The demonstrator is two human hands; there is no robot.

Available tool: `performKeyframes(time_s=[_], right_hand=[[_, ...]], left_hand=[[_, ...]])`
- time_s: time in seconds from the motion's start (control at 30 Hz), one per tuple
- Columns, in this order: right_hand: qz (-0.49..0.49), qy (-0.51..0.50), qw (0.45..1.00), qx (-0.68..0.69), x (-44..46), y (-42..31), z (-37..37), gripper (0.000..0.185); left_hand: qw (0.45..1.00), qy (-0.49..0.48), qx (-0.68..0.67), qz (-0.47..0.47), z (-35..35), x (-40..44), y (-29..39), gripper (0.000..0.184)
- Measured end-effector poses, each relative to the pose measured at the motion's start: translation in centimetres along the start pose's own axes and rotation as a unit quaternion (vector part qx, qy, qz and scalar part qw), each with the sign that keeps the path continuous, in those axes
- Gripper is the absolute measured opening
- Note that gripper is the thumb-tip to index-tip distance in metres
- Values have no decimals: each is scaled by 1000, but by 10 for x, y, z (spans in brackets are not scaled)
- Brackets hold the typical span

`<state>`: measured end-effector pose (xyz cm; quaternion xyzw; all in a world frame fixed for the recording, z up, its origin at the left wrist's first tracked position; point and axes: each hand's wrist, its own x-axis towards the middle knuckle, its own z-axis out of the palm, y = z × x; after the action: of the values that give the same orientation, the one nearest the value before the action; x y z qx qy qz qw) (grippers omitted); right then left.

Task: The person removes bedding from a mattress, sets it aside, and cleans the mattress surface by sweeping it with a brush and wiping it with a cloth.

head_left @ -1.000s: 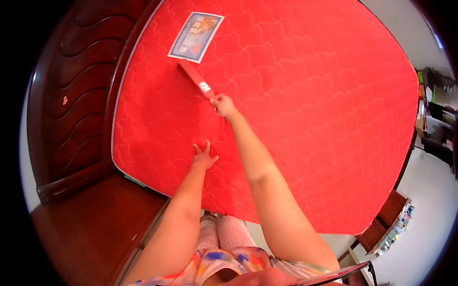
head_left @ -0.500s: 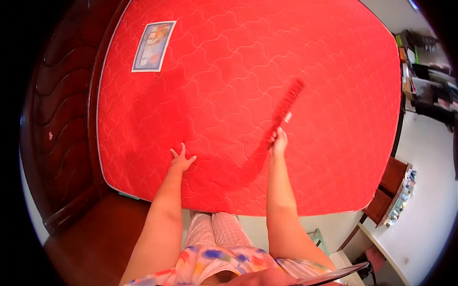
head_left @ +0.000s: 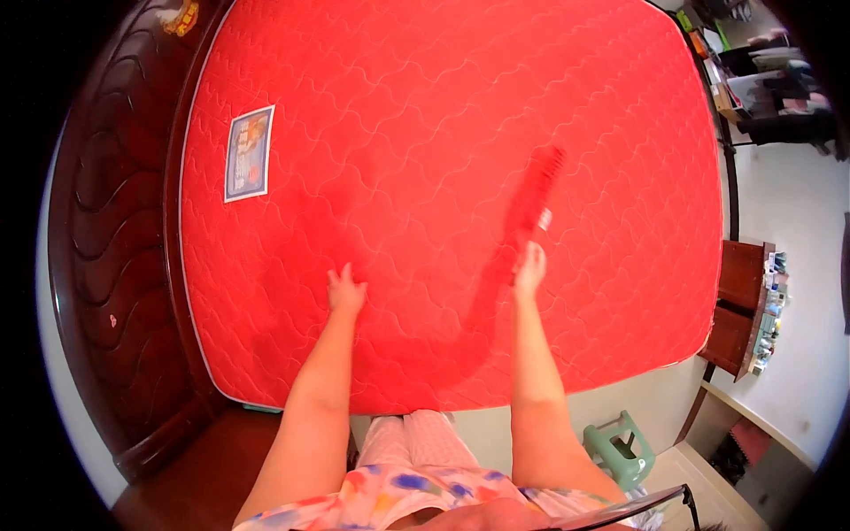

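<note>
My right hand (head_left: 529,269) is wrapped round the handle of a long red bed brush (head_left: 544,188). The brush points away from me over the right half of a red quilted mattress (head_left: 416,203), its bristles toward the right; a small white label sits near the handle. Motion blurs the brush, so whether its bristles touch the fabric is hard to tell. My left hand (head_left: 346,290) has its fingers spread at the near left part of the mattress and holds nothing. Farther left on the mattress is a rectangular printed panel (head_left: 249,155).
A dark carved wooden headboard (head_left: 115,265) borders the mattress on the left. At the lower right stands a green plastic stool (head_left: 622,450). A brown cabinet (head_left: 742,288) with small bottles on top is at the right, with hanging clothes (head_left: 788,111) beyond.
The view has shifted, so the printed panel appears lower and more of the green stool shows. My right hand still grips the brush; my left hand stays spread, its fingers somewhat closer together.
</note>
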<state>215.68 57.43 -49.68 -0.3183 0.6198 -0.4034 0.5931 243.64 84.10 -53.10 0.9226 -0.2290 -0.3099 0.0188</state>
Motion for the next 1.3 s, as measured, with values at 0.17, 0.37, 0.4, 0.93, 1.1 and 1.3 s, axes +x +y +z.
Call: performKeyframes(time_s=[0.17, 0.37, 0.4, 0.93, 1.1, 1.3], right_hand=[[-184, -235, 925, -235, -25, 21, 135, 35], [-155, -473, 745, -445, -79, 15, 226, 35], [-156, -459, 750, -450, -79, 20, 236, 34], [-7, 23, 1000, 1, 110, 17, 75, 19], [-24, 171, 984, 50, 84, 32, -36, 20], [-36, 261, 964, -28, 44, 81, -144, 22]], left_hand=[[990, -123, 45, -52, -7, -12, 107, 81], [977, -186, 103, -26, 0, -1, 102, 84], [972, -205, 115, -31, -1, 1, 103, 85], [976, -195, 93, -41, -2, -4, 110, 94], [977, -191, 88, -44, -4, -3, 112, 97], [980, -180, 76, -23, 2, -1, 102, 96]])
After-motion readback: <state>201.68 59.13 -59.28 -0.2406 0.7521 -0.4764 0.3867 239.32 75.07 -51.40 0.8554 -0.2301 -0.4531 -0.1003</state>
